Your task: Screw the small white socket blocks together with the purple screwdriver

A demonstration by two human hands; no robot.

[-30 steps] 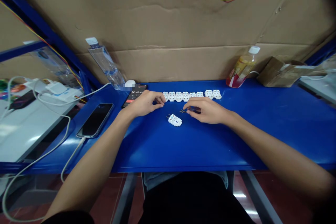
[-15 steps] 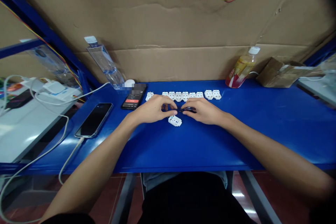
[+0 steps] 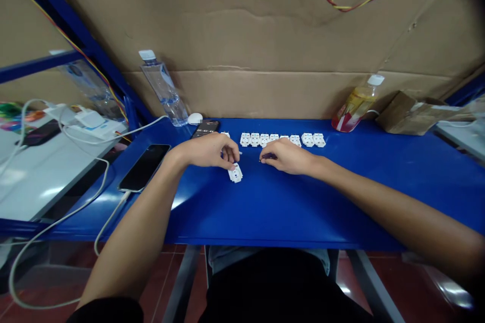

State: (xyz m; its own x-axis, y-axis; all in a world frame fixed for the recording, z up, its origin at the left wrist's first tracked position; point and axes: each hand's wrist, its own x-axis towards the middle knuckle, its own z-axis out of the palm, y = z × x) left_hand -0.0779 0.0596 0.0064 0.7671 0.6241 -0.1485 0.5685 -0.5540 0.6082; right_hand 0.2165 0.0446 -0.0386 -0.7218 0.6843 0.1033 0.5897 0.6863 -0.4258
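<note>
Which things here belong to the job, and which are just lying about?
Likely the job: white part at the left hand, dark item in the right hand, row of white parts.
Likely lying about: cabled phone, clear bottle, yellow bottle, box.

A clear bottle [image 3: 166, 92] stood near the cardboard wall [image 3: 242, 35], a phone [image 3: 146, 167] lay plugged into a white cable [image 3: 126, 196], twisted red-and-yellow wires [image 3: 344, 9] hung above, and a drink bottle [image 3: 354, 107] stood beside a cardboard box [image 3: 404, 115].
</note>
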